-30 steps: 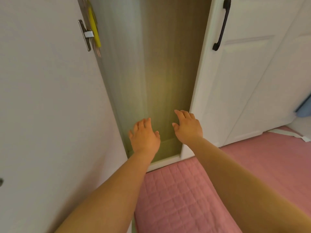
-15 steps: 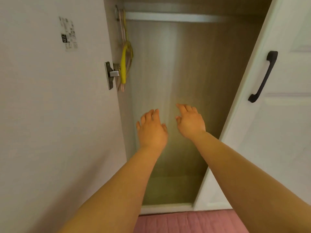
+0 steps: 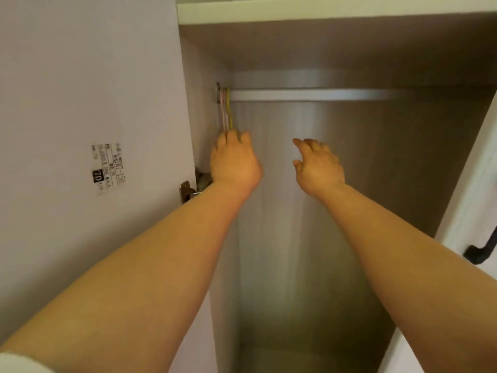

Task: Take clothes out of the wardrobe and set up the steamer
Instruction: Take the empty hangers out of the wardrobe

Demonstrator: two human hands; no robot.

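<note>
Reaching into the wardrobe, the left hand curls at the hangers by the rail's left end, grip unclear; the right hand hovers open.

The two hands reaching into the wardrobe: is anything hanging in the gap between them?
No. In the head view, only the bare wood-grain back panel shows between the left hand and right hand.

A metal rail runs across the upper part of the open wardrobe, just under a pale shelf. Thin hangers, pink and yellow, hang from the rail's far left end against the side wall.
</note>
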